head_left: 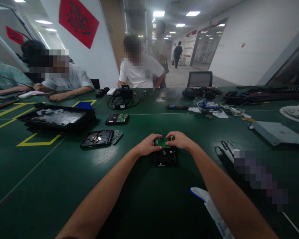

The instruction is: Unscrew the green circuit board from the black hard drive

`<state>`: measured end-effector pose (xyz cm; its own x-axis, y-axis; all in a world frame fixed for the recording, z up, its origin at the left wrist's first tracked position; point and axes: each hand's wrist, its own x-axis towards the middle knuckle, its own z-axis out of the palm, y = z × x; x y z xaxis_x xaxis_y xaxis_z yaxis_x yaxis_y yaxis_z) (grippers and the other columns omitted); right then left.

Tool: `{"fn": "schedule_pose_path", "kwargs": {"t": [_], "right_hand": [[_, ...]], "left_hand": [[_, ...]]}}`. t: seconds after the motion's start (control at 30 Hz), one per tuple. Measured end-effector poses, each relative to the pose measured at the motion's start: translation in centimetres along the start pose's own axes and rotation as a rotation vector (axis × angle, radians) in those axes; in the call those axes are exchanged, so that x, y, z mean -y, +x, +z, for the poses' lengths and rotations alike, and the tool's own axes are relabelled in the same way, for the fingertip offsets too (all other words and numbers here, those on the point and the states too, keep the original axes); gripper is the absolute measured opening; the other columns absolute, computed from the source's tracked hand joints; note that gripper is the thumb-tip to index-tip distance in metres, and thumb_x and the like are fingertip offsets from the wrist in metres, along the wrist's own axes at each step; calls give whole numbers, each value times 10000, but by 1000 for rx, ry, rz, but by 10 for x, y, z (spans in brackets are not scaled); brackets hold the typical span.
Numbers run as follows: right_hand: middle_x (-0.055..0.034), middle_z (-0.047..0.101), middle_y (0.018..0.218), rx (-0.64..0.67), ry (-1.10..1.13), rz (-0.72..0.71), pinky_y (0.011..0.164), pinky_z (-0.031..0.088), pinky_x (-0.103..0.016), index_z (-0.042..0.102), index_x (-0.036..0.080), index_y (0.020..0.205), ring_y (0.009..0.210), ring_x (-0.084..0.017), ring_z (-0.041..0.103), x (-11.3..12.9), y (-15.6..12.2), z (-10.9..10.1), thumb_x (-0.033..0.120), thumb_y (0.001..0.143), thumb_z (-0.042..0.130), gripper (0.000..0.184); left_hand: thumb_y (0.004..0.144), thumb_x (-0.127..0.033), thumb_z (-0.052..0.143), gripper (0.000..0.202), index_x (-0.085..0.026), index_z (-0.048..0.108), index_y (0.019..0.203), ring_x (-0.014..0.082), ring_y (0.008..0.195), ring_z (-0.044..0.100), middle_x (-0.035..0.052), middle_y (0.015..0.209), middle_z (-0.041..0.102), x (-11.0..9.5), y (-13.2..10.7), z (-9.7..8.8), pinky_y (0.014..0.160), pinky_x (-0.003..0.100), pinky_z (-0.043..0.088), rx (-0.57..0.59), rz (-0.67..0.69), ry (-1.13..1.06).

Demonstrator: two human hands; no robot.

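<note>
A black hard drive (pixel 165 157) lies on the green table (pixel 149 196) in front of me, with a green circuit board (pixel 161 142) on its far end. My left hand (pixel 149 144) is curled at the board's left edge and pinches it. My right hand (pixel 179 139) is closed at the board's right edge; a small yellow-and-black tip shows by its fingers, too small to name.
Another opened hard drive (pixel 97 138) and a loose board (pixel 117 118) lie to the left, beside a black tray (pixel 57 119). Scissors (pixel 225 147) and a grey metal case (pixel 279 132) lie right. Cables (pixel 122 101) and several seated people line the far side.
</note>
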<state>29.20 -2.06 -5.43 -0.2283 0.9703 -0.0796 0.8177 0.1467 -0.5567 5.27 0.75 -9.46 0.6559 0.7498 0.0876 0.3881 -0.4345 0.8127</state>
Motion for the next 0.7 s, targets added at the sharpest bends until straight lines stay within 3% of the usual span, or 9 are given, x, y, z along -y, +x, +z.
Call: {"fn": "schedule_pose_path", "kwargs": {"t": [0.13, 0.33, 0.43, 0.53, 0.7], "right_hand": [[-48, 720, 1034, 1, -16, -3, 739, 451, -290, 738, 227, 1055, 907, -194, 647, 0, 1, 1, 350, 797, 776, 288], [-54, 714, 1050, -18, -16, 7, 725, 449, -281, 727, 215, 1042, 905, -194, 641, -1, 2, 6, 330, 785, 790, 288], [-50, 716, 1054, -14, 0, 25, 729, 452, -283, 722, 221, 1054, 914, -196, 643, -1, 2, 7, 324, 792, 783, 287], [-52, 713, 1088, -24, 1, 32, 764, 460, -291, 721, 229, 1064, 958, -204, 643, -2, 2, 9, 330, 792, 785, 297], [-60, 714, 1118, -50, -26, 37, 821, 471, -308, 718, 229, 1076, 1001, -215, 646, -3, 5, 10, 333, 807, 774, 295]], "left_hand": [[778, -336, 764, 685, -227, 536, 1415, 148, 788, 595, 101, 1309, 570, -1, -1, -2, 678, 291, 516, 32, -14, -34], [781, -315, 761, 613, -212, 582, 1357, 106, 705, 532, 78, 1208, 594, 1, 1, 1, 606, 238, 450, 16, 10, -38], [780, -328, 772, 614, -190, 580, 1347, 92, 621, 501, 39, 1002, 626, 2, 2, 0, 541, 220, 404, 39, -23, -92], [795, -338, 770, 653, -159, 538, 1379, 97, 543, 491, -33, 734, 560, 1, 3, -1, 502, 216, 379, 89, -70, -169], [794, -350, 781, 606, -142, 580, 1327, 100, 526, 500, -41, 682, 550, 0, 5, -3, 488, 213, 381, 53, -74, -154]]}}
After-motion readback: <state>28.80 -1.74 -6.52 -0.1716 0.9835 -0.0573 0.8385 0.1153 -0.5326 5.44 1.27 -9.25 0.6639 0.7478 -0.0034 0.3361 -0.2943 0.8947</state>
